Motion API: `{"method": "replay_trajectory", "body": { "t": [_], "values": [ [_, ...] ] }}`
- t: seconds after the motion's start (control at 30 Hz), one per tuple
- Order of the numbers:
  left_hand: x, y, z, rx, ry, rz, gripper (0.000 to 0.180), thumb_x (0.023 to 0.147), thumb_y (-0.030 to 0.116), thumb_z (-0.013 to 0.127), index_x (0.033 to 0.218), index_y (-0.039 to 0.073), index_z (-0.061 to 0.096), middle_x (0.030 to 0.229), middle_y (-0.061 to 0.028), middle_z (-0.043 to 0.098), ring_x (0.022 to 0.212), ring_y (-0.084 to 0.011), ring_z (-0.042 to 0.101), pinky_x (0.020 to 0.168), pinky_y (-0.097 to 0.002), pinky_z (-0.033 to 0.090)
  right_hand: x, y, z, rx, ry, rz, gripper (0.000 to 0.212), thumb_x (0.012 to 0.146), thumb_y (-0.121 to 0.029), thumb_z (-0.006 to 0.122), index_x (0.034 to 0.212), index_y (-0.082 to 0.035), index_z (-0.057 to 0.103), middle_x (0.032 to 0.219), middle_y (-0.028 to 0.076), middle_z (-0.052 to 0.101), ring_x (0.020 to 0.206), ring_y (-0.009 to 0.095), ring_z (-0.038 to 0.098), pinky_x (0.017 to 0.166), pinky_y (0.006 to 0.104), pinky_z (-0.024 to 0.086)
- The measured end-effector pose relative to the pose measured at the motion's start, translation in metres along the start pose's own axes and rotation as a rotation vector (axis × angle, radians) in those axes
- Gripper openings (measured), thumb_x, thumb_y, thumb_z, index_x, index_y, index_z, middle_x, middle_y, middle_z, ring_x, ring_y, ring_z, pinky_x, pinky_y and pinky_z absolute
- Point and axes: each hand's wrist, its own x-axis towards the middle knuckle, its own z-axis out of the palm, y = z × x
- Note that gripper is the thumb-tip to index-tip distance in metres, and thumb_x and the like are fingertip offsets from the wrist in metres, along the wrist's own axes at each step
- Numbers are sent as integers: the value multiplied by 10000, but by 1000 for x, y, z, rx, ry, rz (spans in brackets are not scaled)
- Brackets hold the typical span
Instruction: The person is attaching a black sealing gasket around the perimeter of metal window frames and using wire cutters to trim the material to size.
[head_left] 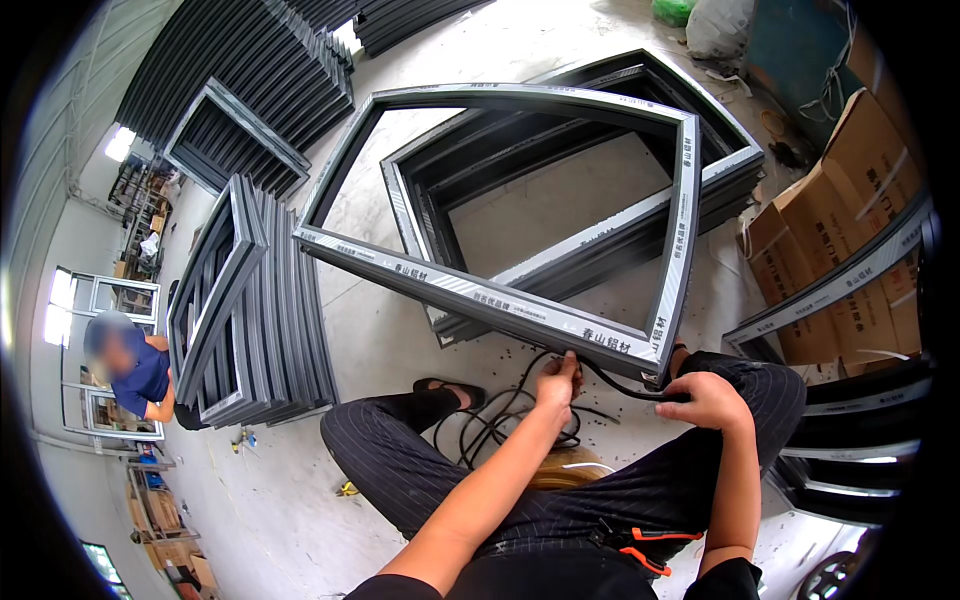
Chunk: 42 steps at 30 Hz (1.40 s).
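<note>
A dark window frame [520,308] with printed white film lies tilted across a stack of similar frames [600,262] in front of me. A black rubber strip [622,388] runs along under its near edge, close to the near right corner. My left hand [557,382] is closed, pinching the strip just below that edge. To the right, my right hand [708,402] has its thumb and fingers closed on the same strip. Loose coils of the strip [480,425] lie on the floor between my legs. Pliers with orange handles [645,555] rest at my lap.
Stacked dark frames [285,310] stand at the left, with more [230,70] behind. Cardboard boxes [840,240] and further frames [850,410] are close on my right. A person in a dark blue shirt [140,375] is at the far left. Small dark bits litter the floor.
</note>
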Motion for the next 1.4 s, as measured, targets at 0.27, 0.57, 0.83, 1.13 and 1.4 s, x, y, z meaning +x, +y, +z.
{"method": "replay_trajectory", "body": {
  "t": [0.27,0.57,0.83,1.13,1.4],
  "values": [
    [-26,-38,37,119,-124,-105,300,885,353,647,798,76,567,663,8,556,574,-101,535,484,-228,368,8,17,20,-205,317,-59,148,702,-168,706,810,-67,698,793,121,625,815,315,589,731,407,477],
    [-19,-32,25,109,-135,66,263,900,272,618,825,20,621,702,-55,637,562,-128,557,516,-245,385,16,23,38,-315,420,11,172,619,-115,752,769,-81,677,800,90,628,829,299,586,739,404,483],
    [33,45,-48,-38,77,143,219,865,257,678,837,47,623,698,-46,635,567,-129,578,470,-250,411,20,19,38,-359,427,23,179,622,-141,755,763,-79,664,796,100,624,807,302,593,722,413,485],
    [58,147,-141,477,618,819,255,930,234,558,1030,0,584,889,-82,671,787,-166,642,651,-278,504,13,-27,-13,84,529,-267,128,738,-83,679,831,-13,624,771,138,602,740,342,581,673,387,463],
    [7,167,-4,959,765,1337,481,917,360,503,1238,2,487,1322,-200,439,1299,-361,343,1081,-459,264,115,-86,-55,-597,450,-692,213,710,-211,711,711,-17,621,840,139,616,823,314,573,844,411,429]
  ]
}}
